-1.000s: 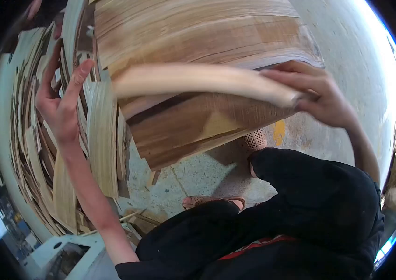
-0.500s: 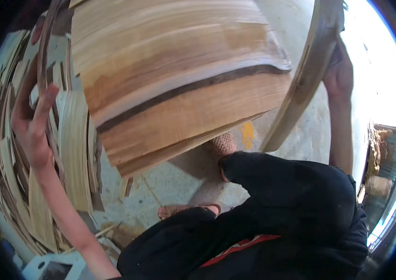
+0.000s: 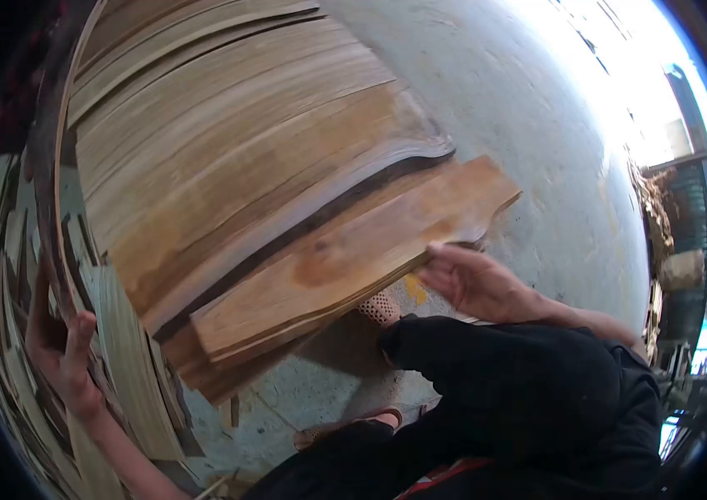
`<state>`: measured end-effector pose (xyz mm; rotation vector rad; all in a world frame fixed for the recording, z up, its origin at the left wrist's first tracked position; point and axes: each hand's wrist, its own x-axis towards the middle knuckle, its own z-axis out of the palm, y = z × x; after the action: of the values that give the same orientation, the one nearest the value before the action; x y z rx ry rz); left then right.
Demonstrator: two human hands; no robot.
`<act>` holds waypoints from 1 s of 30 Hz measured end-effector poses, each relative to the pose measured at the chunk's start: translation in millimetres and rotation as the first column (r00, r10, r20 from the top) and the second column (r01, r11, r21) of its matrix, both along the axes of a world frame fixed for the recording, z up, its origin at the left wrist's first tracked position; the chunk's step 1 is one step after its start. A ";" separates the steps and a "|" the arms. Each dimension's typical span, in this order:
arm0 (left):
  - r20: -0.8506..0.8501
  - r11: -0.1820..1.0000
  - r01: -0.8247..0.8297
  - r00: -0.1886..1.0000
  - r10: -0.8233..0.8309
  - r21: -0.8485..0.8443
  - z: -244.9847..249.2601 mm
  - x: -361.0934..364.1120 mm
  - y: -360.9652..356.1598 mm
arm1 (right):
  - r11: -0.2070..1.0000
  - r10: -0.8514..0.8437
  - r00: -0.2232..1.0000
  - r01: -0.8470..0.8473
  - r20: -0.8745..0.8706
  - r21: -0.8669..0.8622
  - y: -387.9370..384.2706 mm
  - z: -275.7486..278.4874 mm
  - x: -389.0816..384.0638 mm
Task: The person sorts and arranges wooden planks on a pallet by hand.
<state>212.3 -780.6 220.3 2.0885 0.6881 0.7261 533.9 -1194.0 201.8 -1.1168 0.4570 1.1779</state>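
My left hand [image 3: 74, 375], at the left, is closed around the lower end of a long, thin wood strip [image 3: 52, 175] with dark bark. The strip stands on edge, its thumb side towards me. A light brown wooden board [image 3: 353, 254] with a knot lies slantwise over the near end of a stack of wood sheets [image 3: 228, 158]. Beside the board's near right edge is my right hand [image 3: 482, 287], palm up with fingers stretched out, the fingertips at or just touching that edge. A dark bark-edged sheet shows just behind the board.
Many thin wood strips [image 3: 124, 350] are piled on the floor at the left. My feet stand on the concrete floor [image 3: 487, 108] below the stack. More wood scraps [image 3: 649, 242] lie along the far right, near a bright opening.
The board that my right hand held upright at the right now lies on the stack's near end. My right hand has come down, its fingers opened. The left hand still holds its strip.
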 end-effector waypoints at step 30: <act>-0.324 0.816 0.378 0.913 -0.250 0.438 -3.9 124.7 -133.2 | 0.535 0.776 -0.067 -0.458 0.628 -0.710 8.9 107.8 65.3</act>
<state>337.0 -913.8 216.4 2.7197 0.2752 0.4772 599.2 -1185.1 309.6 -2.2132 -1.0797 0.9458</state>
